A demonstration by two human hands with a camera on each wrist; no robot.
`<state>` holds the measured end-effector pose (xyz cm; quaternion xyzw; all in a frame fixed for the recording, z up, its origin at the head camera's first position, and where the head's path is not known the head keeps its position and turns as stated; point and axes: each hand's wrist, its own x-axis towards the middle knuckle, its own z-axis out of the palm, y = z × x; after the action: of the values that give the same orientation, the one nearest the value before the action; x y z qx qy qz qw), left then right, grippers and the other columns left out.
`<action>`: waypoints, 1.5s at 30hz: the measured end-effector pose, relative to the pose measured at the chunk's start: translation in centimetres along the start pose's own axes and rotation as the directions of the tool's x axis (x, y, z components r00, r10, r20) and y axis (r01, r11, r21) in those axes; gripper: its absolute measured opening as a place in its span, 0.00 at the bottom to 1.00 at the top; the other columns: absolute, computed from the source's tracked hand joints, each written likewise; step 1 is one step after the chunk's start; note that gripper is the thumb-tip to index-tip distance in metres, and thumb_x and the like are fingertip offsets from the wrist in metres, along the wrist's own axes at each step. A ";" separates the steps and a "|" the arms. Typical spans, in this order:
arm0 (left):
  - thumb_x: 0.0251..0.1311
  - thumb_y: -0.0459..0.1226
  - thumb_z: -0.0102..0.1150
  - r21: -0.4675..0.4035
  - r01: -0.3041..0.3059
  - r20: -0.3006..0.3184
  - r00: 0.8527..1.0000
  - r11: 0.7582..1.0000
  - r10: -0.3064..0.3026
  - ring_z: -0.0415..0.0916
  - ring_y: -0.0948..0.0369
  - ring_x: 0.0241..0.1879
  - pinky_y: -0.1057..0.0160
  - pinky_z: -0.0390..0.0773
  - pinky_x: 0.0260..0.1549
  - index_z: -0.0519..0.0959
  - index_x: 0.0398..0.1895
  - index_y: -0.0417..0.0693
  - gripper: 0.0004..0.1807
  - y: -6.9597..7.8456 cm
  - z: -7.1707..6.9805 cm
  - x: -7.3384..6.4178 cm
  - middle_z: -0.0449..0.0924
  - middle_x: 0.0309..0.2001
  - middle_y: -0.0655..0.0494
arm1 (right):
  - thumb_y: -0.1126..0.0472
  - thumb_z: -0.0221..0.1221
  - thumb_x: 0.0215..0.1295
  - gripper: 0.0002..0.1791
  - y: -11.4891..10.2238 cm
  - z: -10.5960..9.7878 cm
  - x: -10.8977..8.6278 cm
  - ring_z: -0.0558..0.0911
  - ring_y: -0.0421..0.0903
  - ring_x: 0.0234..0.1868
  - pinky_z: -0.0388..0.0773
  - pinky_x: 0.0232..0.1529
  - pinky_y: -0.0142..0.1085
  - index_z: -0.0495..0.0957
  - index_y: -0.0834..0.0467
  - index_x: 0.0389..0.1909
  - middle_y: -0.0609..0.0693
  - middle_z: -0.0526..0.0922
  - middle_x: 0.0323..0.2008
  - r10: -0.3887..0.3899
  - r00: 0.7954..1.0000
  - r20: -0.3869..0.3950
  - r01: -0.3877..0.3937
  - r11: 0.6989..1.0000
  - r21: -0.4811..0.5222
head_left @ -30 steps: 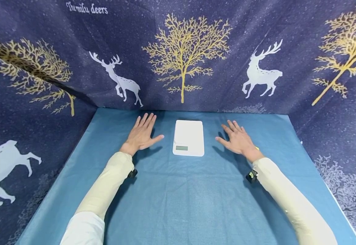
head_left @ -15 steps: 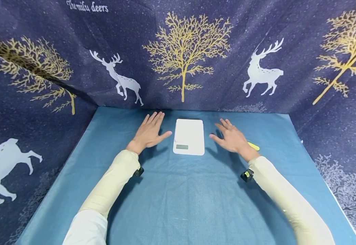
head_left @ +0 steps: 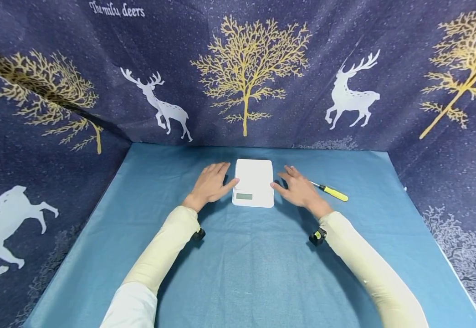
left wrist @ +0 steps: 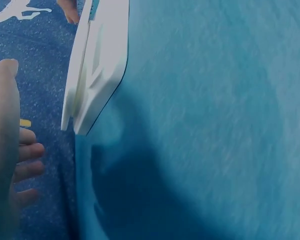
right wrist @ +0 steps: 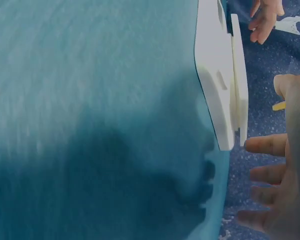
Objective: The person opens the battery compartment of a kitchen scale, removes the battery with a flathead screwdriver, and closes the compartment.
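A white kitchen scale (head_left: 254, 177) with a small grey display lies flat on the blue cloth. At its left side is my left hand (head_left: 210, 184), fingers extended and thumb spread toward the scale's edge. My right hand (head_left: 299, 187) is at the opposite side, its thumb near the right edge. In both wrist views, the left hand (left wrist: 2, 135) and the right hand (right wrist: 285, 165) show a gap to the scale (right wrist: 217, 75), and neither holds anything. Whether a thumb touches the scale in the head view I cannot tell.
A screwdriver (head_left: 335, 193) with a yellow handle lies right of my right hand, its shaft tip partly hidden by that hand. Behind the blue cloth (head_left: 238, 273) hangs a dark blue curtain (head_left: 287, 123) printed with deer and trees.
Both hands have moved inward to the scale's sides, the left going right and the right going left. The screwdriver, mostly covered before, now shows. The scale has stayed in place.
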<state>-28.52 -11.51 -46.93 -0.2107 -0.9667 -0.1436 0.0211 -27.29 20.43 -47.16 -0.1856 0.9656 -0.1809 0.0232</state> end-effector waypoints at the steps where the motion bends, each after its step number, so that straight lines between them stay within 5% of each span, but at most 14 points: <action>1: 0.73 0.69 0.33 -0.006 0.009 -0.002 1.000 1.000 -0.009 0.59 0.46 0.75 0.44 0.59 0.75 0.61 0.79 0.42 0.48 0.1 0.2 0.0 0.64 0.75 0.44 | 0.29 0.45 0.75 0.43 -0.1 0.2 0.0 0.54 0.65 0.79 0.60 0.73 0.67 0.71 0.60 0.72 0.65 0.58 0.78 0.006 1.000 0.000 -0.006 1.000 0.006; 12: 0.75 0.68 0.26 -0.051 0.108 0.016 0.994 0.993 -0.107 0.65 0.45 0.68 0.44 0.66 0.70 0.70 0.74 0.43 0.46 1.0 2.1 0.2 0.70 0.68 0.42 | 0.35 0.46 0.78 0.36 -0.8 1.8 0.9 0.68 0.65 0.72 0.68 0.69 0.64 0.79 0.61 0.64 0.64 0.73 0.69 0.095 0.994 -0.050 -0.093 0.995 0.036; 21: 0.80 0.60 0.32 -0.073 0.122 0.005 0.992 0.990 -0.122 0.65 0.47 0.60 0.46 0.69 0.62 0.79 0.65 0.46 0.36 1.5 3.4 0.5 0.70 0.63 0.44 | 0.40 0.49 0.79 0.29 -1.6 2.4 1.1 0.82 0.62 0.55 0.82 0.52 0.61 0.85 0.59 0.56 0.61 0.82 0.59 0.121 0.988 -0.095 -0.115 0.991 0.064; 27: 0.80 0.56 0.37 -0.139 0.161 0.000 0.987 0.977 -0.162 0.63 0.45 0.65 0.45 0.68 0.63 0.80 0.64 0.44 0.31 1.9 3.7 0.6 0.69 0.68 0.43 | 0.43 0.50 0.79 0.28 -2.1 2.5 1.3 0.82 0.63 0.57 0.79 0.58 0.60 0.86 0.62 0.54 0.63 0.82 0.59 0.142 0.987 -0.081 -0.134 0.986 0.097; 35: 0.79 0.51 0.44 -0.380 0.230 0.034 0.971 0.896 -0.235 0.60 0.44 0.70 0.40 0.61 0.69 0.78 0.65 0.38 0.29 2.6 3.8 0.5 0.68 0.69 0.42 | 0.47 0.49 0.79 0.27 -2.6 2.7 1.4 0.72 0.66 0.68 0.68 0.71 0.60 0.85 0.66 0.54 0.69 0.76 0.64 0.186 0.980 -0.073 -0.168 0.965 0.203; 45: 0.78 0.50 0.47 -0.538 0.259 0.037 0.958 0.802 -0.285 0.57 0.47 0.72 0.42 0.57 0.72 0.76 0.68 0.38 0.29 2.9 4.2 0.2 0.66 0.71 0.45 | 0.47 0.49 0.79 0.29 -2.6 3.0 1.0 0.65 0.68 0.73 0.62 0.74 0.61 0.82 0.69 0.57 0.72 0.70 0.69 0.212 0.975 -0.058 -0.184 0.932 0.313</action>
<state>-27.46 -7.70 -50.12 -0.0640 -0.9069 -0.4148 -0.0377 -26.95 16.82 -48.98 -0.0729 0.9397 -0.3333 0.0258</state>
